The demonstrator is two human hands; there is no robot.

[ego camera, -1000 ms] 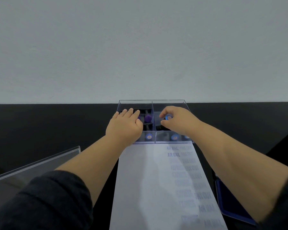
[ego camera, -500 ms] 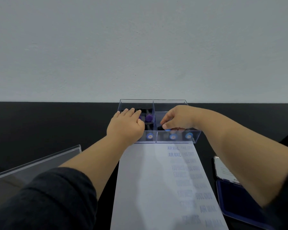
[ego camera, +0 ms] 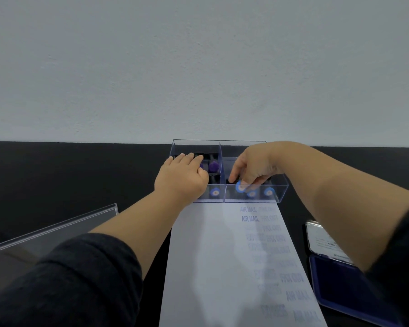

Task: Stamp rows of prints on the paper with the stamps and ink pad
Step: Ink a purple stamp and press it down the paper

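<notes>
Reaching into the clear box (ego camera: 279, 192) at frame centre, right hand (ego camera: 255, 166) pinching a blue-capped stamp (ego camera: 240, 186) in the near right compartment, grip narrow on it. Left hand (ego camera: 183, 178) flat on the box's left half, fingers straight, steadying. Best lifted straight up, clear of neighbouring stamps, then carried to the ink pad (ego camera: 340, 286) at lower right. Paper (ego camera: 210, 267) below the box, prints down its right side.
</notes>
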